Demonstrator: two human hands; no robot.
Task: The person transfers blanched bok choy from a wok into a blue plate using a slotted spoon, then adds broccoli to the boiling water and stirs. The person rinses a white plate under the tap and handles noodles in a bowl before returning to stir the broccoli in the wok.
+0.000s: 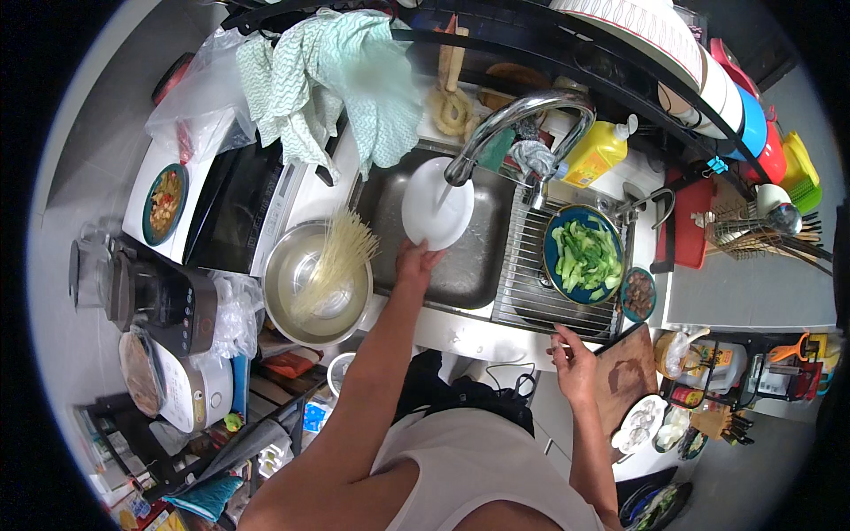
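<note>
My left hand point(416, 264) grips the near rim of a white oval dish point(437, 212), tilted over the metal sink point(381, 199). Water runs onto the dish from the curved chrome faucet point(496, 133). My right hand point(574, 361) hovers by the counter's front edge, fingers loosely bent and apart, with nothing visible in them. Close to it are the wire drying rack point(513, 296) and a wooden cutting board point(630, 367). On the rack stands a blue bowl point(551, 279) of chopped green vegetables point(586, 252).
Left of the sink, a steel basin point(276, 296) holds dry noodles point(336, 261) jutting over its rim. A small bowl of brown pieces point(637, 294) sits right of the greens. Behind the faucet stands a yellow bottle point(595, 152). Cloths point(372, 88) hang from the black overhead shelf point(496, 44).
</note>
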